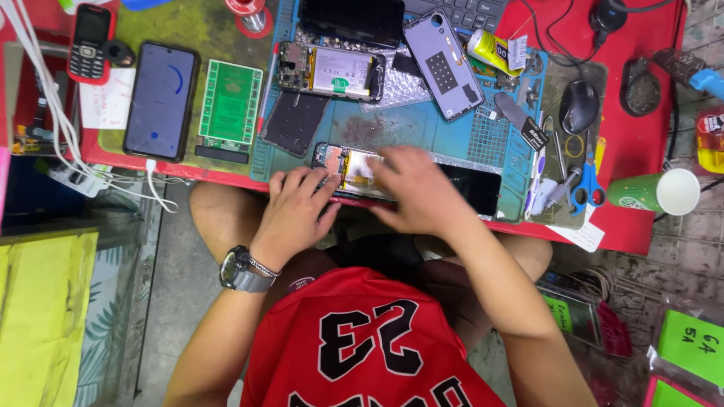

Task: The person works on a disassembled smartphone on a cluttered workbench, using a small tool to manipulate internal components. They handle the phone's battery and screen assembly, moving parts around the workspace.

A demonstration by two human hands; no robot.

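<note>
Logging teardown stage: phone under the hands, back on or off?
Off: phone shows bare boards and flex between left hand and right hand.

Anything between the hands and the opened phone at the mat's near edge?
Nothing visible. The left hand rests on the left end of the opened phone, and the right hand lies over its middle. Both are already touching it; the scissors and other tools lie off to the right.
</note>
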